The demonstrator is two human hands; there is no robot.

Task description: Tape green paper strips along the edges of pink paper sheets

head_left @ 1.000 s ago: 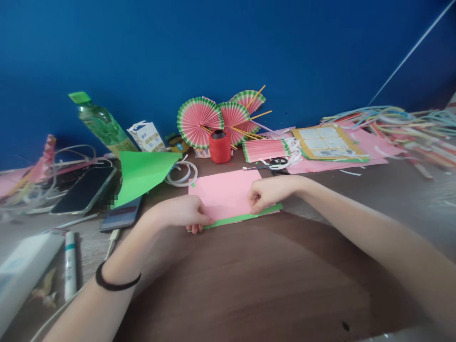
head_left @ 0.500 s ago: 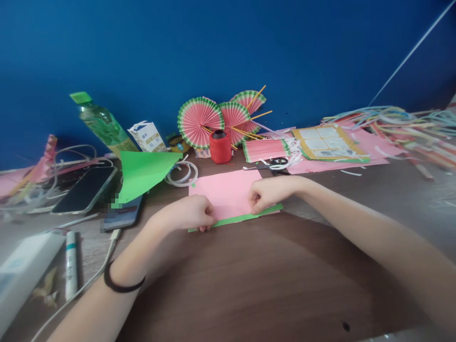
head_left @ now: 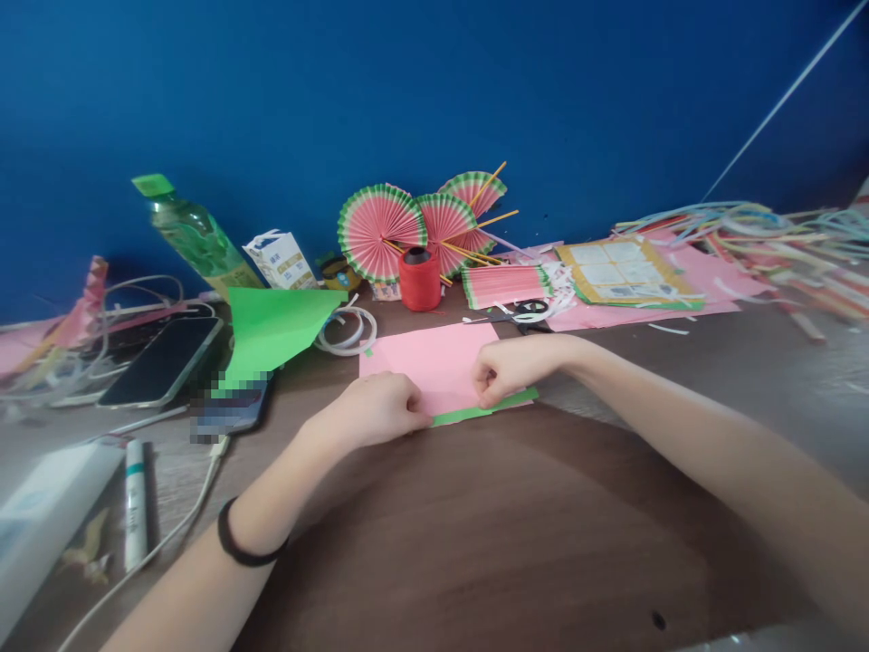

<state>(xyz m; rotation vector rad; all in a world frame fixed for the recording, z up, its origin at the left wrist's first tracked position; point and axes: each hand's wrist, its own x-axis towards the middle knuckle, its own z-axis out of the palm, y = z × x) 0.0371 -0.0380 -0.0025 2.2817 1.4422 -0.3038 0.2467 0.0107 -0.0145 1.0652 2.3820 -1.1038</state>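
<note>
A pink sheet of paper (head_left: pixel 441 358) lies flat on the desk, with a green paper strip (head_left: pixel 462 416) along its near edge. My left hand (head_left: pixel 384 412) is closed, its thumb and fingers pinching that edge left of centre and hiding the near left corner. Curled on the right part of the same edge is my right hand (head_left: pixel 512 367), fingertips pressed together on the paper. Just behind the sheet are black scissors (head_left: pixel 529 312) and a red spool of thread (head_left: pixel 419 281).
Pleated pink-and-green fans (head_left: pixel 381 231) lean against the blue wall. To the left are a bent green sheet (head_left: pixel 281 326), a tilted bottle (head_left: pixel 196 235), phones (head_left: pixel 163 362), tape rolls (head_left: pixel 353 330) and a marker (head_left: pixel 136 507). Paper strips (head_left: pixel 780 244) pile up at right.
My left hand has slid a little to the right along the green-edged side, closer to my right hand. The right hand and the paper look unmoved.
</note>
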